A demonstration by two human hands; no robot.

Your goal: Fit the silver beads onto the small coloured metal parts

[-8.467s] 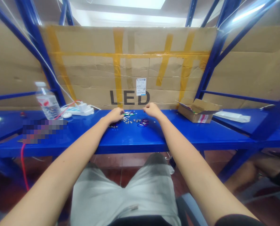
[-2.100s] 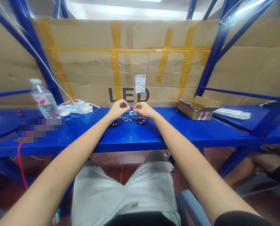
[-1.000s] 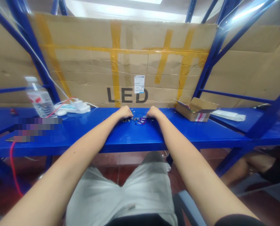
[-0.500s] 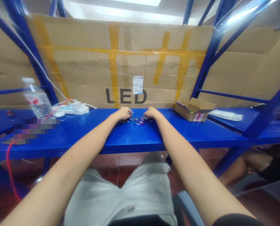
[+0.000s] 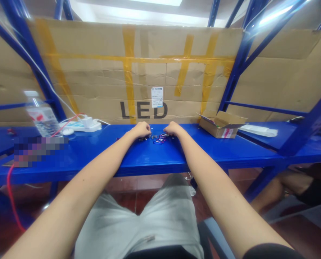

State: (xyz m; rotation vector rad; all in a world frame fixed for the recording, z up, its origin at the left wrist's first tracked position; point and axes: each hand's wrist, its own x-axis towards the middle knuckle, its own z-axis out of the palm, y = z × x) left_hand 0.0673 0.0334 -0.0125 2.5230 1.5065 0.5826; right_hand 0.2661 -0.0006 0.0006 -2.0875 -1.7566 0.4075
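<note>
My left hand (image 5: 140, 130) and my right hand (image 5: 173, 128) rest knuckles-up on the blue shelf (image 5: 149, 156), fingers curled down onto a small heap of metal rings and coloured clips (image 5: 157, 138) that lies between them. Purple and pink clips (image 5: 160, 140) show just left of my right hand. Both hands are closed. What the fingertips pinch is too small to make out. Both forearms stretch forward from the bottom of the view.
A taped cardboard sheet marked LED (image 5: 143, 110) backs the shelf. An open small carton (image 5: 222, 125) stands to the right, with a white packet (image 5: 259, 130) beyond it. A water bottle (image 5: 41, 116) and a white power strip (image 5: 81, 125) stand at the left. Another person's leg (image 5: 281, 185) shows at lower right.
Two seconds ago both hands were lifted and pinched together above the heap. They have since come down apart onto the shelf beside it and have hardly moved in the last second.
</note>
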